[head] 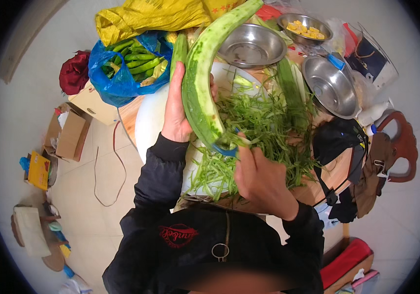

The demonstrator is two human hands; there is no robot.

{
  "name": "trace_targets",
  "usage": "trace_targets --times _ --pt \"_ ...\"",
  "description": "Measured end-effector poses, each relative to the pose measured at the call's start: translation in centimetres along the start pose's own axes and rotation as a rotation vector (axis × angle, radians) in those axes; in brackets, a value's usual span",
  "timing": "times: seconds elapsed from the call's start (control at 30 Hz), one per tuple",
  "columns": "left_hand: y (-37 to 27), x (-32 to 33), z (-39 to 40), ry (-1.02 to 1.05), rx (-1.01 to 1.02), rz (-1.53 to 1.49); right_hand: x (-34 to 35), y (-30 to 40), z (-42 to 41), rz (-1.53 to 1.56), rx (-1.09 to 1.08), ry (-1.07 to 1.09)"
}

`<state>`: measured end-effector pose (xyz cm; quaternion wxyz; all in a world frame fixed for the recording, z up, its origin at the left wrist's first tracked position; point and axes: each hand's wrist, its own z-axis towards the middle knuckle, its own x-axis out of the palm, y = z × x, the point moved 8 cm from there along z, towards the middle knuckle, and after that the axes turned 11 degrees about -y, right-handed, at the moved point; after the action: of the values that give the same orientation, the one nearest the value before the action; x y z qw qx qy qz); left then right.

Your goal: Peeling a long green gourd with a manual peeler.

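Note:
A long curved green gourd (203, 73) is held up at a tilt over the table by my left hand (177, 106), which wraps around its middle. Pale flesh shows along one side, while dark green skin remains on the other. My right hand (259, 172) grips a blue-handled peeler (225, 150) at the gourd's lower end; its blade is hard to make out. Below lies a large heap of shredded green peel (265, 128), spread over a white round board (151, 121) and the wooden table (128, 112).
Behind stand a steel bowl (252, 46), another steel bowl (331, 86) and a bowl of yellow pieces (303, 31). A blue plastic bag (112, 82) of green peppers (140, 62) sits left, near a yellow sack (151, 18). A black bag (338, 143) lies right.

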<state>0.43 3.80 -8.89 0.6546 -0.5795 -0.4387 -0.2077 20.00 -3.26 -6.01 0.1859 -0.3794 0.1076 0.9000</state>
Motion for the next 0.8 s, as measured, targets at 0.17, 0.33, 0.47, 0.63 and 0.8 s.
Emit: trace_targets --times 0.17,0.33,0.47,0.63,0.8 --pt "0.2 -0.5 -0.3 -0.116 0.011 0.059 1.2 1.2 -0.1 -0.051 -0.057 -0.099" --pt "-1.5 -1.2 0.3 -0.109 0.085 0.0 0.6 0.0 -3.5 0.037 0.04 0.006" --pt "-2.2 -1.0 0.8 -0.056 0.088 -0.073 0.9 -0.8 -3.8 0.053 0.074 0.025" --pt "-1.1 -0.8 0.4 -0.046 0.051 -0.068 1.2 0.1 -1.1 0.043 0.043 -0.014" --pt "-0.2 0.2 -0.3 -0.039 0.045 -0.062 1.2 -1.8 -3.7 0.115 0.155 0.039"
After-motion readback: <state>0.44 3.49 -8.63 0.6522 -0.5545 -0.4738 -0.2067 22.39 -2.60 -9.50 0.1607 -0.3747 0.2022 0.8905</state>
